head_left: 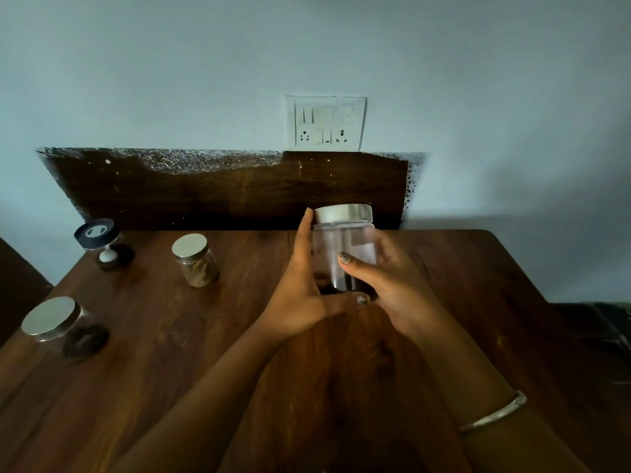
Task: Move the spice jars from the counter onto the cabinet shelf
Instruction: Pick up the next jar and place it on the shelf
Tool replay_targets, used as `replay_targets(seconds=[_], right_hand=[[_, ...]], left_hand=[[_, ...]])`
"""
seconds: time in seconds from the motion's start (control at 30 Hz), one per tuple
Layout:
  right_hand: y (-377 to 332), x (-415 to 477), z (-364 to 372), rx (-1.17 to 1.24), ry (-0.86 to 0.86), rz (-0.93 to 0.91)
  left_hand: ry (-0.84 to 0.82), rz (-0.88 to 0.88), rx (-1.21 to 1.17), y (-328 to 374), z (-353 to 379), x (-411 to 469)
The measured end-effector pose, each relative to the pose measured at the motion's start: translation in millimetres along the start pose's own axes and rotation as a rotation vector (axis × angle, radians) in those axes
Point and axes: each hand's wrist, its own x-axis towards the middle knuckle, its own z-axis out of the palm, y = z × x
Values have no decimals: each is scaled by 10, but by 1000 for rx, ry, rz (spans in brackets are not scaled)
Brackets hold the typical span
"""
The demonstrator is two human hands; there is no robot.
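Left hand and right hand are clasped around clear cylindrical silver-lidded jar, seen over brown wooden counter.

Head camera looks down across the counter toward the wall (close, wide-angle).

The table is brown wood with dark streaks, the jar lids are silver, and the wall is pale blue.

Dim, bluish cast; soft shadow on wall at right; wide-angle bending at edges; slight softness throughout.
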Motion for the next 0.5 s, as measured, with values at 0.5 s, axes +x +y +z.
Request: replay_targets(seconds=[0.5], right_hand=[[4, -68, -130, -37, -116, -55]], left_hand=[[-75, -56, -88, 51, -144, -58]])
